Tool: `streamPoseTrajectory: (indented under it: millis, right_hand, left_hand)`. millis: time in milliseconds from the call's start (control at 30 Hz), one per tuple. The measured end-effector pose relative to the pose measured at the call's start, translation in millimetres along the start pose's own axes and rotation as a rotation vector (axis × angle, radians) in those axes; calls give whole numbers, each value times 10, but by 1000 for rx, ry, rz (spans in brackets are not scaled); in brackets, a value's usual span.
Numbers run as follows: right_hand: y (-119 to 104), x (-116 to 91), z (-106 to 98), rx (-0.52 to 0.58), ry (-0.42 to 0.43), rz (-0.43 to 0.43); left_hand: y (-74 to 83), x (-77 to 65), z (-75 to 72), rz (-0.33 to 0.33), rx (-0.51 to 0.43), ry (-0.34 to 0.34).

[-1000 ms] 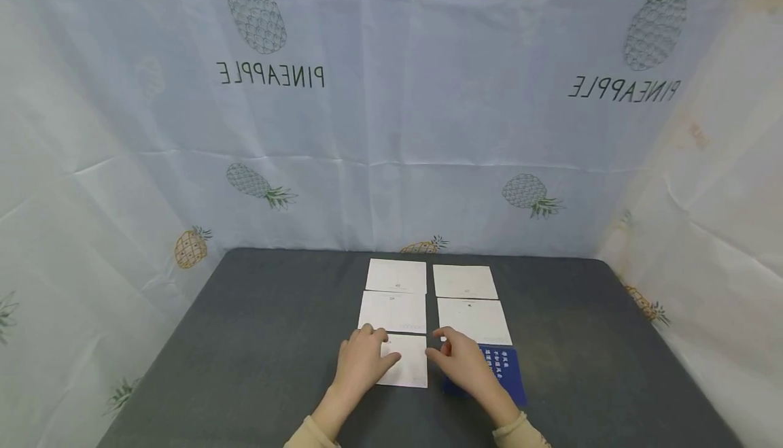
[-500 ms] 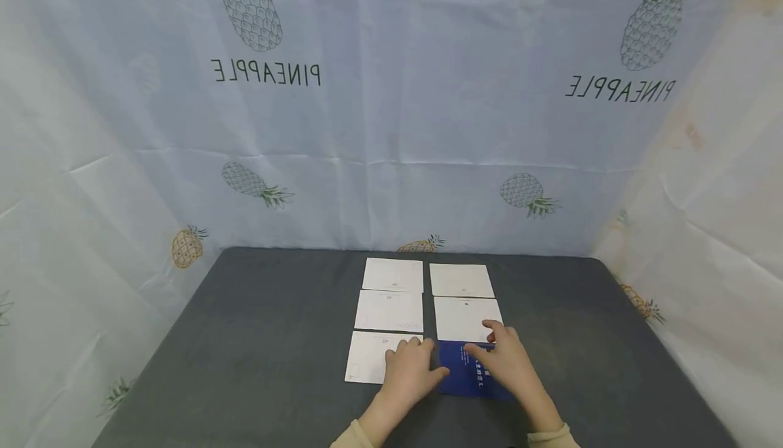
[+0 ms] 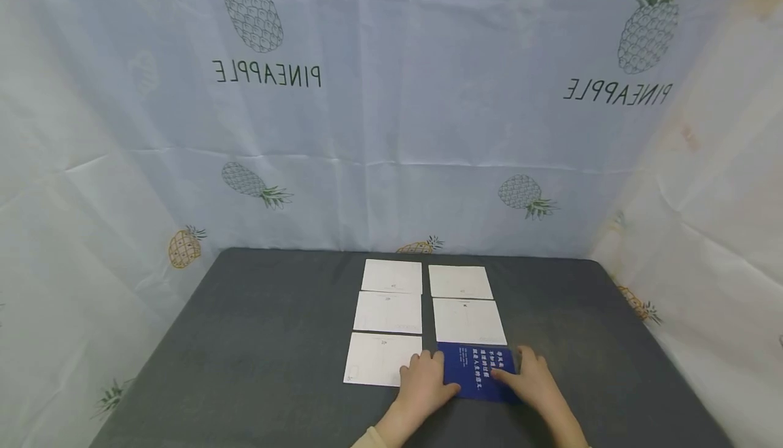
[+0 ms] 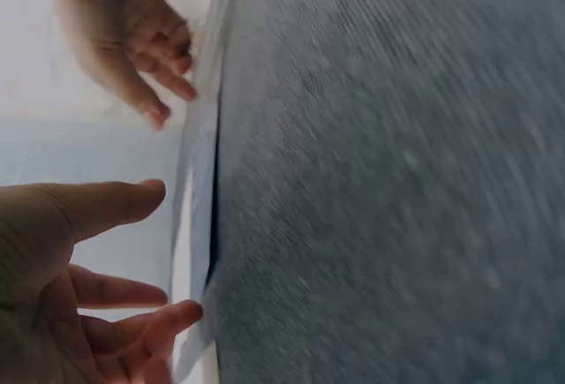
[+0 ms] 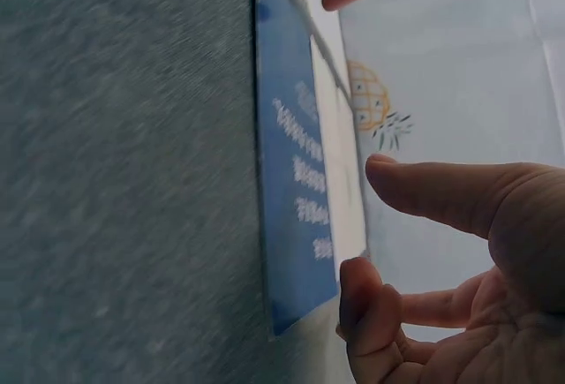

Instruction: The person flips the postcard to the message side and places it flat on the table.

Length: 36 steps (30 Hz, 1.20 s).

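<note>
A blue postcard (image 3: 467, 372) with white lettering lies flat at the near end of the right column of cards. Over its left edge, my left hand (image 3: 423, 381) has its fingertips and thumb spread apart. My right hand (image 3: 533, 383) reaches in at its right edge, the thumb overlapping the lettering. In the right wrist view the blue postcard (image 5: 291, 190) lies beyond the thumb and loosely bent fingers, with a gap between them. To the left of my left hand sits a white postcard (image 3: 376, 359), partly covered by the fingers.
Farther back on the dark table (image 3: 275, 353) lie two more white postcards (image 3: 388, 312) in the left column and two (image 3: 467, 321) in the right, edges close together. A pineapple-print cloth (image 3: 391, 115) hangs behind and at both sides.
Both hands have shifted right. The left went from the near white postcard to the blue one's left edge; the right moved to its right edge, uncovering more lettering.
</note>
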State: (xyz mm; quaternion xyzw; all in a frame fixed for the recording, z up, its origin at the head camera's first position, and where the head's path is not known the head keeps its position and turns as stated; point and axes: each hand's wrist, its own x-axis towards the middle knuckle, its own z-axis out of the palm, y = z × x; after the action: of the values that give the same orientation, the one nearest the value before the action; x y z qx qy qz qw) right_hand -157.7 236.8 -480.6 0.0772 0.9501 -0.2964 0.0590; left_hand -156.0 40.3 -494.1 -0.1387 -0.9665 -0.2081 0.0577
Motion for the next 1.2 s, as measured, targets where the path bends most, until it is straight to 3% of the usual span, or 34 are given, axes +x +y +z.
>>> streamPoseTrajectory:
  millis: [233, 533, 700, 900, 1100, 1200]
  right_hand:
    - [112, 20, 74, 56, 10, 5]
    - [218, 28, 144, 210, 19, 55]
    - [238, 23, 115, 256, 21, 80]
    - [199, 4, 29, 314, 61, 90]
    - [113, -30, -40, 472, 161, 144]
    - [208, 57, 53, 563, 254, 149]
  left_hand:
    - [-12, 12, 27, -3, -236, -65]
    - [-52, -24, -17, -107, -524, -178]
    - [-62, -38, -47, -133, -638, -205]
    - [-69, -24, -67, -147, -737, -176]
    - [-75, -1, -91, -164, -818, -61]
    - [-67, 17, -108, -170, -825, -3]
